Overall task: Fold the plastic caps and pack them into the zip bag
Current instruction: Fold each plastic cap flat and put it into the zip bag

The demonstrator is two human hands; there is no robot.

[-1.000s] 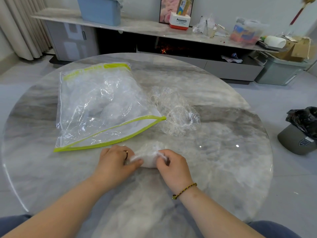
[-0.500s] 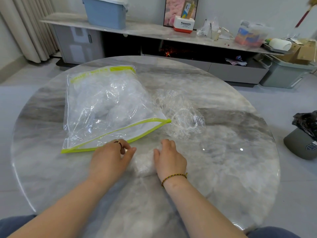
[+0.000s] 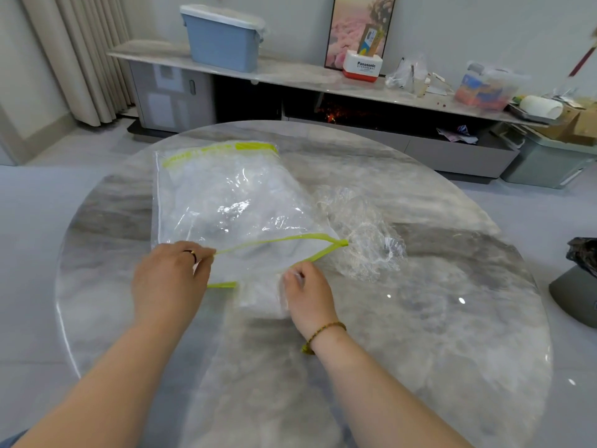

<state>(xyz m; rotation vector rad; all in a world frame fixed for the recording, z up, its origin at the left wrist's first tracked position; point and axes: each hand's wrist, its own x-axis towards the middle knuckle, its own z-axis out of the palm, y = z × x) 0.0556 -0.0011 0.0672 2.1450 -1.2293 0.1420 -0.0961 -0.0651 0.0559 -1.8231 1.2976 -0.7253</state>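
Observation:
A clear zip bag (image 3: pixel 226 202) with a yellow-green zip strip lies on the round marble table (image 3: pixel 420 334); folded caps show inside it. My left hand (image 3: pixel 171 279) pinches the upper lip of the bag's mouth and holds it lifted, so the mouth gapes. My right hand (image 3: pixel 307 295) grips a folded plastic cap (image 3: pixel 261 295) at the mouth, its front part lying over the lower lip. A loose heap of unfolded clear caps (image 3: pixel 361 234) lies just right of the bag's corner.
A dark bin with a black liner (image 3: pixel 578 286) stands on the floor to the right. Behind the table runs a low cabinet (image 3: pixel 290 79) with a blue box (image 3: pixel 223 40), a white and red case and clutter. Curtains hang at the far left.
My left hand left the folded cap and took hold of the bag's upper lip, lifting the mouth wide. My right hand slid the folded cap forward to the mouth. The camera tilted up.

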